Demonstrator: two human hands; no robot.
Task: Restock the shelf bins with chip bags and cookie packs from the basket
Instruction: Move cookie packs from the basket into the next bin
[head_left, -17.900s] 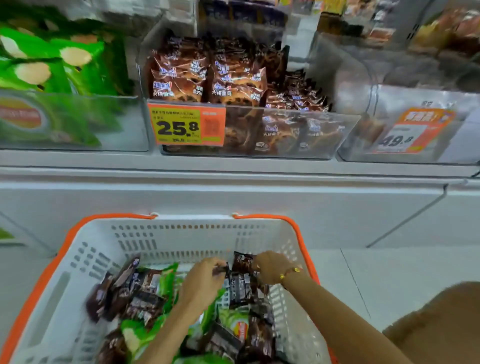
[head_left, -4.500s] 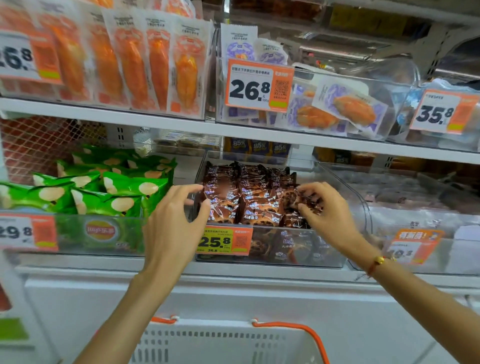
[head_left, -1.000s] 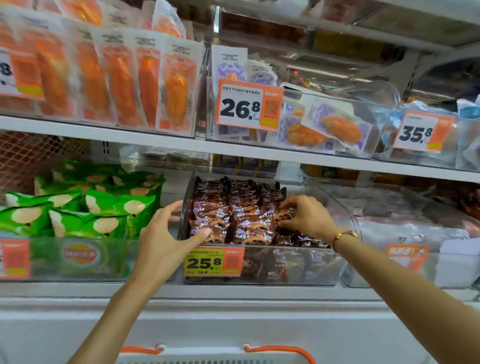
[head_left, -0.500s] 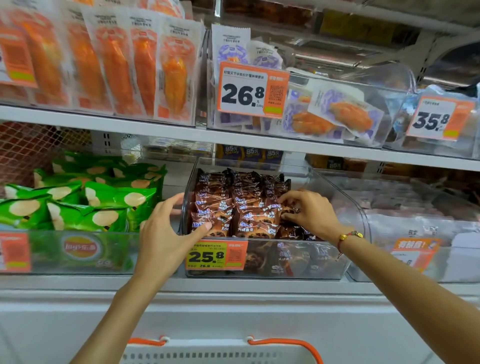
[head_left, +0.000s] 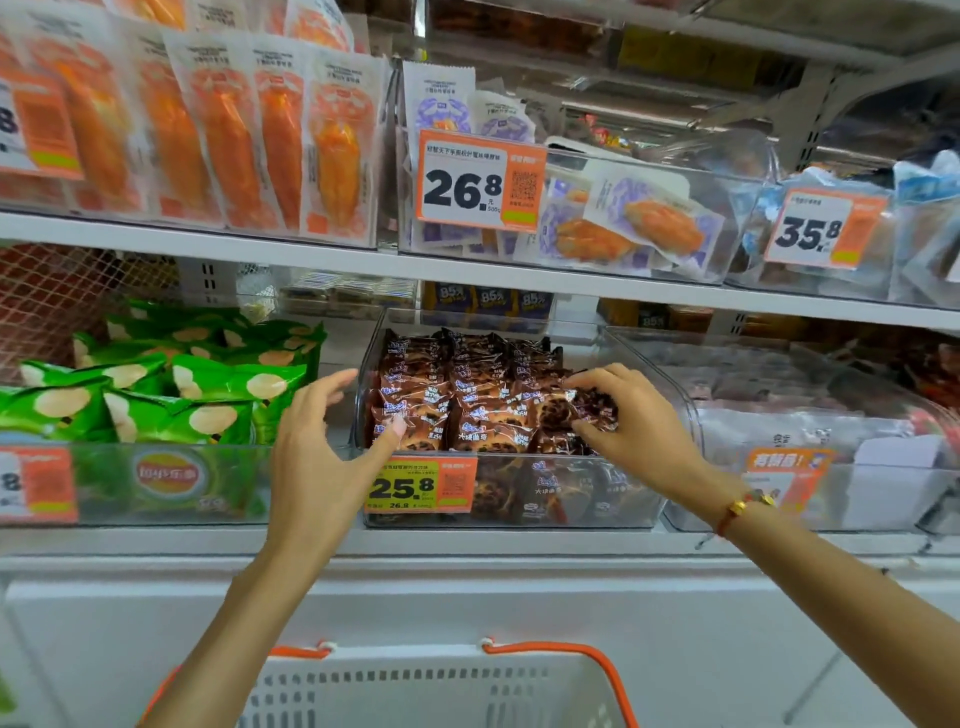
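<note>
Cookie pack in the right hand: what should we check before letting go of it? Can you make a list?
1. Right hand grips the cookie pack: ok.
2. Pack is over the cookie bin, not the chip bin: ok.
3. Pack lies flat in its row: cannot tell.
4. Left hand is open, thumb at the bin's front edge: ok.
5. Basket sits below: ok.
</note>
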